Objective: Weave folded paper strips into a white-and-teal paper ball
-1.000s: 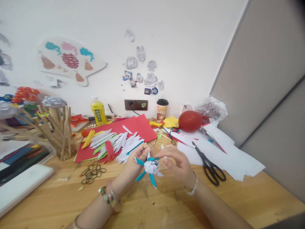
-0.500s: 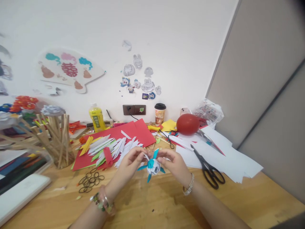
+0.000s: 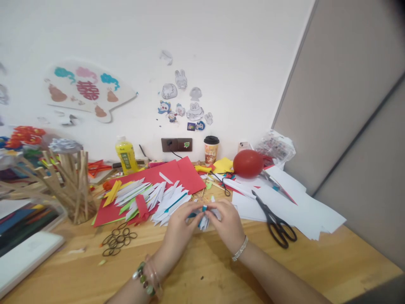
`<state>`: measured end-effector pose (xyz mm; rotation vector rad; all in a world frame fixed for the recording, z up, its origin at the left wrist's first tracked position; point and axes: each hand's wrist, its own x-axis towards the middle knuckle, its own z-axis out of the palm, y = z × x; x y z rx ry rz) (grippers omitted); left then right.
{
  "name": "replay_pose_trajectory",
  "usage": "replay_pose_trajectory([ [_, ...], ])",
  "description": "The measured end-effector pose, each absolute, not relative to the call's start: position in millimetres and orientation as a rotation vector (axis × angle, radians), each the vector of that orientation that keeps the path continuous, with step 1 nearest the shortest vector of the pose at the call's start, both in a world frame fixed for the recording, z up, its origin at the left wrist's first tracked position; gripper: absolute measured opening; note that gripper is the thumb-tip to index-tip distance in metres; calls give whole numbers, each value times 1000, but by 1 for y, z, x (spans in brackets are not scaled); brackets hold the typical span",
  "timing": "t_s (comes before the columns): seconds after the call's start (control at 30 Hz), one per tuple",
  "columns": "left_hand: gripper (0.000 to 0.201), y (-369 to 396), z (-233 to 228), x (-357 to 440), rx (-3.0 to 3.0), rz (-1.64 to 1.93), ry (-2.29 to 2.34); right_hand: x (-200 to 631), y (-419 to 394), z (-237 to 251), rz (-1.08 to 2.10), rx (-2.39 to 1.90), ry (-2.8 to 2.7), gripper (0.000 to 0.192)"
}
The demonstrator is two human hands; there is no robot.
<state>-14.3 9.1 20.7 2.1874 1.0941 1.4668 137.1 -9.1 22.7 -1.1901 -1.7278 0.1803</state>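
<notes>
Between both hands is a small folded-paper flower (image 3: 204,224) in white and teal, mostly covered by the fingers. My left hand (image 3: 180,223), with beads and a bangle at the wrist, pinches it from the left side. From the right, my right hand (image 3: 229,219), wearing a silver bracelet, closes thumb and fingers on it. A bit of teal paper shows between the fingertips of the two hands. Just beyond my left hand lies a pile of white and green paper strips (image 3: 169,204) on red paper sheets (image 3: 190,172).
Black scissors (image 3: 274,221) lie on white paper (image 3: 303,211) to the right, near a red balloon (image 3: 248,164). Black rubber bands (image 3: 117,240) sit on the left. Behind stand a lidded cup (image 3: 211,152), a yellow bottle (image 3: 126,157) and a holder of wooden sticks (image 3: 76,190).
The paper flower has turned over, so its white rosette and spread teal tips are now largely hidden. Both hands have drawn closer together around it.
</notes>
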Motion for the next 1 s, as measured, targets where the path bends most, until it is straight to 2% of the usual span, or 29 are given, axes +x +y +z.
replay_pose_trajectory([
  [0.17, 8, 5, 17, -13, 2320, 1690, 1042, 135, -15, 28, -35, -1143, -1759, 6],
  [0.33, 7, -1, 28, -14, 2287, 1592, 1036, 138, -14, 30, 28, -1133, -1782, 4],
  [0.6, 11, 10, 43, -29, 1938, 988, 984, 142, -9, 35, 690, -1134, -1723, 8],
  [0.87, 29, 21, 26, -27, 1687, 770, 875, 147, 6, 16, 1239, -1016, -1621, 22],
  [1.0, 30, 23, 23, -28, 1725, 757, 925, 148, 11, 8, 1305, -996, -1609, 27],
])
